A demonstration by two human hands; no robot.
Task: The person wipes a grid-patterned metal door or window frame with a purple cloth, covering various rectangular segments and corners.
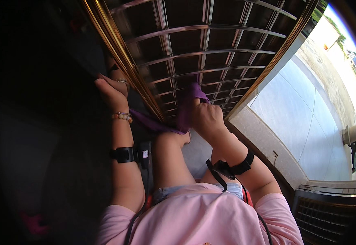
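Observation:
A purple cloth point(184, 113) is gripped by my right hand point(209, 118), which lies against the lower part of a barred metal door panel point(207, 27) with a gold-coloured frame. One finger points up under the cloth. From there the cloth trails down and left over my knee towards my left wrist. My left hand point(113, 93) is raised left of the panel's gold edge, with a beaded bracelet at the wrist. It is partly in shadow, and whether any cloth is in it cannot be made out.
A stone threshold point(266, 141) runs along the right, with pale floor tiles point(300, 113) beyond. Another barred metal panel point(325, 217) stands at the lower right. Black straps with devices and cables are on my forearms. The left side is dark, with a pink object point(34, 223) low down.

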